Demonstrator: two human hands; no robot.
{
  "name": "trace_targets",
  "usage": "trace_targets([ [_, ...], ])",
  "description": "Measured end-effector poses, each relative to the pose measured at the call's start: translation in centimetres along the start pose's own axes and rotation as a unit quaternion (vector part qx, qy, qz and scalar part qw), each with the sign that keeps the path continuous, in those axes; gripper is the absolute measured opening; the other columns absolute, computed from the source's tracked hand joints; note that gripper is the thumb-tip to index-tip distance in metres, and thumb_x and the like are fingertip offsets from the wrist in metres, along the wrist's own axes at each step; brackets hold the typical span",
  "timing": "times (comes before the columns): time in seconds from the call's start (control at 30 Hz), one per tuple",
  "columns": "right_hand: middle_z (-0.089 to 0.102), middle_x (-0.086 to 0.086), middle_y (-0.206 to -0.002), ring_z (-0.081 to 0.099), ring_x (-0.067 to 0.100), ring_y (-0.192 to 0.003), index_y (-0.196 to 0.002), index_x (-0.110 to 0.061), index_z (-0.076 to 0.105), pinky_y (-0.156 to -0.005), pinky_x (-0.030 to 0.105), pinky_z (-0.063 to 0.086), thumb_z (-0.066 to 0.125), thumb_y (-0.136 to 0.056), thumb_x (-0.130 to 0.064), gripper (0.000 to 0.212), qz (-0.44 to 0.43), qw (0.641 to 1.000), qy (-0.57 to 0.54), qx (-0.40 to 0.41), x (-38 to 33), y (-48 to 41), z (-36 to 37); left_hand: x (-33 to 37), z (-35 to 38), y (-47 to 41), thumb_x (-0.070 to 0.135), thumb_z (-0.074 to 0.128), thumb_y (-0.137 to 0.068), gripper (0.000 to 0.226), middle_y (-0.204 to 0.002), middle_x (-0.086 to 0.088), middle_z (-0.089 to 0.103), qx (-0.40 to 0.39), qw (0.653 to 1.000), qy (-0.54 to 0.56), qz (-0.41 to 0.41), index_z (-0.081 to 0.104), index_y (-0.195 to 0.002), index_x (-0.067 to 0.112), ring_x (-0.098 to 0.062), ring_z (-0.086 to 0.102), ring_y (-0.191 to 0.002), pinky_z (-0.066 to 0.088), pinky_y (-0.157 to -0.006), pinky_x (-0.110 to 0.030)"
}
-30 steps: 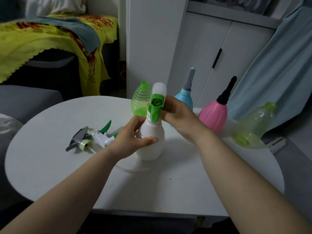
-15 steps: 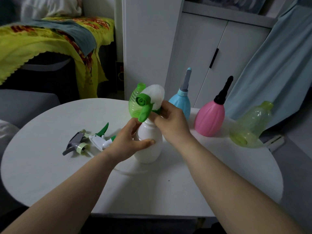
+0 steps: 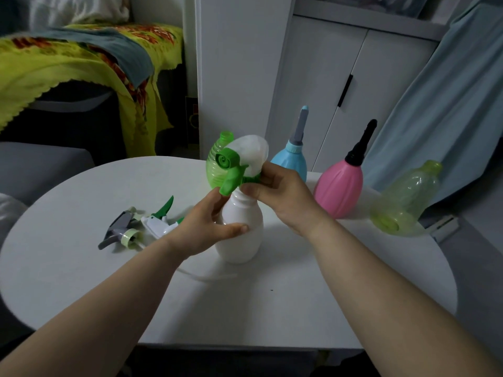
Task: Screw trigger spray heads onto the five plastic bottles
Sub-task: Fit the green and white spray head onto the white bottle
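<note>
Mid-frame, my left hand (image 3: pixel 201 230) grips the likely light, slippery white bottle (image 3: pixel 243 242) on the worktop (image 3: pixel 272 308) while my right hand (image 3: pixel 281 198) pinches the rigid spray head (image 3: pixel 245 156) at its collar, where I judge turning is easiest.

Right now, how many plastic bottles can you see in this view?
5. The white bottle is gripped by the left hand. The green ribbed bottle is just behind it. The blue bottle and the pink bottle stand further back. The yellow-green bottle is tilted at far right. None seems hidden.
</note>
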State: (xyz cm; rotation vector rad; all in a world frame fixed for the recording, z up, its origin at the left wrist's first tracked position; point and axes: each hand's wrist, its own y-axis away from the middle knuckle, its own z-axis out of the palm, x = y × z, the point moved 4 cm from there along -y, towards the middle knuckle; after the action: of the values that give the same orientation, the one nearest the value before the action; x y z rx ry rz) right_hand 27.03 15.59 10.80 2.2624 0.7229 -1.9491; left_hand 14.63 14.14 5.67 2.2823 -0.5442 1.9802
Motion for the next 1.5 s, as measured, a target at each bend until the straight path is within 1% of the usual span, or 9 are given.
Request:
trace_targets([
  [0.2, 0.064, -0.007, -0.089, 0.063, -0.003, -0.080, -0.089, -0.022, 0.058, -0.076, 0.013, 0.049, 0.061, -0.074, 0.002, 0.029, 0.047, 0.998, 0.000, -0.051, -1.0, -0.6, -0.4, 0.4, -0.3, 0.1, -0.001, 0.066, -0.072, 0.057, -0.115, -0.001, 0.059, -0.025, 0.999, -0.001, -0.030, 0.044, -0.123, 0.012, -0.012, 0.056, -0.105, 0.049, -0.086, -0.015],
  [0.37, 0.064, -0.007, -0.089, 0.063, -0.006, -0.078, -0.090, -0.021, 0.058, -0.074, 0.009, 0.049, 0.060, -0.074, 0.005, 0.030, 0.067, 0.995, 0.019, -0.077, -1.9, -0.4, -0.4, 0.4, -0.9, 1.7, 0.011, 0.066, -0.075, 0.056, -0.127, -0.001, 0.050, -0.003, 0.996, -0.066, -0.057, 0.041, -0.126, 0.016, -0.013, 0.046, -0.118, 0.034, -0.104, -0.029],
  [0.5, 0.062, -0.005, -0.086, 0.062, -0.007, -0.070, -0.090, -0.014, 0.059, -0.068, 0.008, 0.048, 0.061, -0.073, 0.007, 0.027, 0.045, 0.999, 0.020, 0.001, -2.6, -1.0, -0.6, 0.0, -2.9, 4.4, 0.019, 0.064, -0.077, 0.052, -0.124, 0.011, 0.044, 0.108, 0.987, -0.113, -0.045, 0.043, -0.125, 0.023, -0.003, 0.039, -0.117, 0.029, -0.100, -0.023],
  [0.63, 0.063, 0.000, -0.088, 0.060, 0.009, -0.079, -0.089, -0.017, 0.057, -0.070, 0.019, 0.051, 0.065, -0.072, 0.000, 0.025, 0.014, 0.995, 0.044, 0.084, -4.2, -2.7, -0.2, -0.1, -6.0, 7.6, 0.014, 0.065, -0.076, 0.035, -0.120, 0.002, 0.056, 0.199, 0.950, -0.240, -0.008, 0.059, -0.110, 0.017, -0.009, 0.047, -0.110, 0.034, -0.094, -0.019],
  [0.87, 0.062, -0.003, -0.085, 0.060, 0.017, -0.084, -0.087, -0.022, 0.056, -0.078, 0.035, 0.050, 0.071, -0.069, -0.018, 0.024, -0.003, 0.979, 0.122, 0.161, -5.3, -8.1, 3.4, -1.0, -10.0, 9.8, 0.010, 0.067, -0.074, 0.033, -0.119, -0.016, 0.061, 0.273, 0.898, -0.341, -0.051, 0.062, -0.106, 0.007, -0.033, 0.052, -0.115, 0.039, -0.098, -0.049],
  [1.0, 0.059, -0.002, -0.088, 0.057, 0.016, -0.084, -0.097, -0.014, 0.059, -0.066, 0.015, 0.046, 0.072, -0.068, -0.025, 0.034, 0.002, 0.968, 0.148, 0.201, -4.2, -11.5, 5.7, -1.8, -10.9, 9.8, 0.010, 0.068, -0.073, 0.033, -0.119, -0.017, 0.061, 0.278, 0.900, -0.327, -0.074, 0.063, -0.105, 0.005, -0.035, 0.053, -0.114, 0.042, -0.097, -0.053],
  [1.07, 0.057, -0.003, -0.089, 0.054, 0.013, -0.081, -0.100, -0.013, 0.056, -0.058, 0.010, 0.041, 0.072, -0.067, -0.028, 0.039, -0.003, 0.957, 0.174, 0.231, -3.6, -13.0, 6.7, -2.1, -11.5, 9.6, 0.011, 0.066, -0.075, 0.034, -0.121, -0.017, 0.059, 0.284, 0.901, -0.316, -0.087, 0.061, -0.108, 0.005, -0.035, 0.054, -0.111, 0.044, -0.096, -0.052],
  [1.27, 0.058, 0.007, -0.098, 0.053, 0.023, -0.084, -0.097, -0.009, 0.047, -0.070, 0.028, 0.037, 0.072, -0.067, -0.032, 0.045, 0.035, 0.935, 0.195, 0.295, -1.0, -16.3, 8.1, -3.0, -12.7, 9.3, 0.032, 0.058, -0.080, 0.043, -0.133, -0.011, 0.049, 0.269, 0.901, -0.318, -0.123, 0.052, -0.119, 0.013, -0.030, 0.047, -0.118, 0.038, -0.101, -0.040],
  [1.5, 0.051, 0.005, -0.097, 0.054, 0.026, -0.091, -0.104, -0.006, 0.041, -0.071, 0.031, 0.038, 0.069, -0.071, -0.030, 0.049, 0.051, 0.937, 0.229, 0.260, 0.7, -18.1, 9.3, -3.7, -13.0, 9.1, 0.031, 0.056, -0.082, 0.052, -0.143, -0.003, 0.037, 0.245, 0.902, -0.331, -0.132, 0.039, -0.129, 0.019, -0.018, 0.032, -0.131, 0.025, -0.104, -0.025],
])
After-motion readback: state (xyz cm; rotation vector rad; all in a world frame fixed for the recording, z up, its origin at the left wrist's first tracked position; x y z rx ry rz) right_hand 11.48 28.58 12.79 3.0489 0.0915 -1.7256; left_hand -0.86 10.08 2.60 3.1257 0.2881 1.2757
